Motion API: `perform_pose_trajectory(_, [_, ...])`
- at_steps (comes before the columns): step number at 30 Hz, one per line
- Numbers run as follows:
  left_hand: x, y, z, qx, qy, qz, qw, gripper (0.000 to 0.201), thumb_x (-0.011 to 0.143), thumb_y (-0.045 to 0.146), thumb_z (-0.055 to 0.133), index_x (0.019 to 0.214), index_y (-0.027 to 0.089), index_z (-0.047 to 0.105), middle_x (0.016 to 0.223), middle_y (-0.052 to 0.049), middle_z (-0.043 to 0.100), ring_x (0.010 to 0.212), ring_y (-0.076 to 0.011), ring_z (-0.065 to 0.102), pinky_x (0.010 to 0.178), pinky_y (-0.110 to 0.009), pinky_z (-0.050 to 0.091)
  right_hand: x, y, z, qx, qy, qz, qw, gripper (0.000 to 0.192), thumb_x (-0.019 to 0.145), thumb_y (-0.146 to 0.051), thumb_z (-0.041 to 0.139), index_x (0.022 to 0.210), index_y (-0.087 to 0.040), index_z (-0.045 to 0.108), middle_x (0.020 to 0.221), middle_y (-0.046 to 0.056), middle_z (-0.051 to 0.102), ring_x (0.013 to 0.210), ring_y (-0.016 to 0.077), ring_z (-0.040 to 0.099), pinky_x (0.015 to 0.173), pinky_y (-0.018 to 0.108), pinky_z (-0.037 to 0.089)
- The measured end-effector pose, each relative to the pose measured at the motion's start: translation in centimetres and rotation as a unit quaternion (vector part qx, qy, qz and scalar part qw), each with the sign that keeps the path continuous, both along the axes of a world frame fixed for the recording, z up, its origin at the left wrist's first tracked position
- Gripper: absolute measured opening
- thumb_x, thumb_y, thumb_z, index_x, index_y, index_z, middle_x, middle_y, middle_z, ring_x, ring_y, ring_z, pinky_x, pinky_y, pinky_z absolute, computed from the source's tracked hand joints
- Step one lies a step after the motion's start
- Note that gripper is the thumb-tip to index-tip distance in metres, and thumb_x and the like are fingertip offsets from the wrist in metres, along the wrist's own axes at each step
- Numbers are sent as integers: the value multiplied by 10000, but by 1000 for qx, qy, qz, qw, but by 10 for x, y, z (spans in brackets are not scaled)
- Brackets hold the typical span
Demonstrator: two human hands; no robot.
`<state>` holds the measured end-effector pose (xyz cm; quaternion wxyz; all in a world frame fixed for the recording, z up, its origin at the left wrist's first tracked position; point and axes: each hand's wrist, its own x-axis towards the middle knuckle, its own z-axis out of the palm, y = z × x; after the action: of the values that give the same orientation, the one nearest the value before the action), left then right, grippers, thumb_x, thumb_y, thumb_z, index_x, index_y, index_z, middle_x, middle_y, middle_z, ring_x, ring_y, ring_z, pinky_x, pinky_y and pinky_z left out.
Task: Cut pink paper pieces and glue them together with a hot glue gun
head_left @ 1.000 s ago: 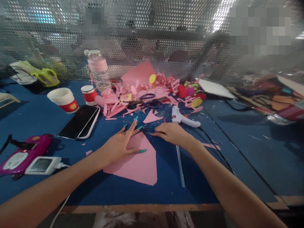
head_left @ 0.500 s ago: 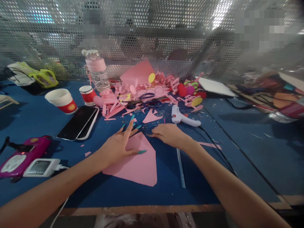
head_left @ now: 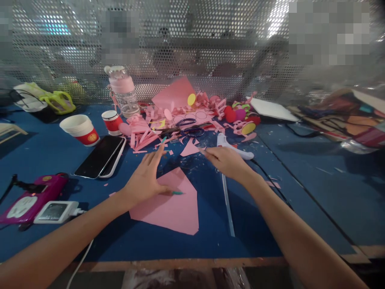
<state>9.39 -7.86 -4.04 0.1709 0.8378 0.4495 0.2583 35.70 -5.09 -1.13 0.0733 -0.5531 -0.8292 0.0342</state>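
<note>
A pink sheet of paper or foam [head_left: 171, 214] with several straight-cut edges lies flat in front of me. Over its upper left part is my left hand [head_left: 146, 176], thumb and fingers apart, with long teal nails; whether the palm touches the sheet I cannot tell. Beyond the sheet, my right hand [head_left: 227, 160] has its fingers closed together, with the tips at the right corner of a small pink scrap [head_left: 189, 148]. What lies between those fingertips is hidden. Just behind that hand rests a white glue gun [head_left: 221, 140], and a clear glue stick [head_left: 227, 206] extends toward me below it.
Pink offcuts [head_left: 141, 134] and blue-handled scissors [head_left: 192, 130] are heaped at the back. Leftward stand paper cups [head_left: 80, 128], a bottle [head_left: 123, 90], a phone [head_left: 99, 156], a purple device [head_left: 33, 196] and a white charger [head_left: 55, 212]. A dark cord [head_left: 273, 184] crosses the right side.
My right hand has moved away from the sheet's upper edge, forward and right to the small scrap. My left hand has shifted slightly left, its fingers lifting off. The sheet stays put.
</note>
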Motion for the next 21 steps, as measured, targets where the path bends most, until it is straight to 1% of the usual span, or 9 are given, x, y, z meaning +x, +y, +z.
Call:
perform_pose_trajectory(2, [-2,4,2,23,-15,46,999,1198,558,664,719,1463,254,50,1310,-138,467,1224,-341,417,1017,-509,329,5,2,3,2,11,-25,1000,373,944,-342,310,665,-188,503,659,39,596,634,160,537,556,258,261])
perform_pose_trajectory(4, [-6,9,3,29,-29,71,997,1161,561,652,726,1453,227,118,1232,-135,501,1196,-336,429,1009,-506,337,7,3,4,-5,21,-24,999,360,941,-328,301,670,-190,492,659,38,587,637,161,531,567,258,277])
perform_pose_trajectory(8, [-14,21,3,-5,-37,73,997,1115,577,596,750,1442,234,148,1079,-94,559,1102,-314,503,950,-497,395,6,2,2,-29,25,32,999,345,937,-327,302,715,-186,526,718,50,597,698,173,538,630,264,324])
perform_pose_trajectory(10, [-16,23,3,-12,-39,64,997,1115,586,589,749,1446,235,134,1080,-93,567,1092,-313,519,943,-501,400,5,1,0,-45,27,75,996,333,935,-337,322,743,-182,545,778,60,605,745,177,542,665,270,341])
perform_pose_trajectory(11, [-15,23,4,-11,-39,51,998,1119,595,596,741,1451,235,117,1117,-103,565,1114,-315,513,955,-501,391,5,1,0,-54,26,92,994,321,930,-348,345,743,-182,546,791,59,601,750,175,538,667,269,343])
perform_pose_trajectory(13, [-13,20,5,-8,-28,0,1000,1124,630,627,699,1462,239,50,1256,-133,523,1215,-322,454,1009,-497,343,5,0,-1,-74,18,110,991,284,902,-368,425,712,-184,528,778,45,578,728,167,522,637,259,337])
perform_pose_trajectory(16, [-7,12,4,-12,45,-99,994,1114,701,688,581,1454,255,-116,1451,-140,358,1358,-310,282,1096,-509,191,5,1,-3,-92,11,118,989,261,858,-348,520,657,-185,482,755,28,541,716,158,497,613,248,323])
perform_pose_trajectory(18, [-4,7,1,-20,100,-140,985,1107,737,702,518,1423,256,-228,1488,-123,296,1388,-278,218,1117,-498,126,4,3,-5,-96,17,130,987,257,862,-320,519,650,-183,469,762,29,536,747,162,494,641,250,329])
perform_pose_trajectory(21, [-2,4,-2,-23,151,-160,975,1087,776,695,468,1391,237,-303,1485,-107,297,1393,-234,208,1125,-456,132,4,6,-9,-100,22,147,984,253,879,-288,494,651,-181,468,759,32,533,764,169,490,677,262,338])
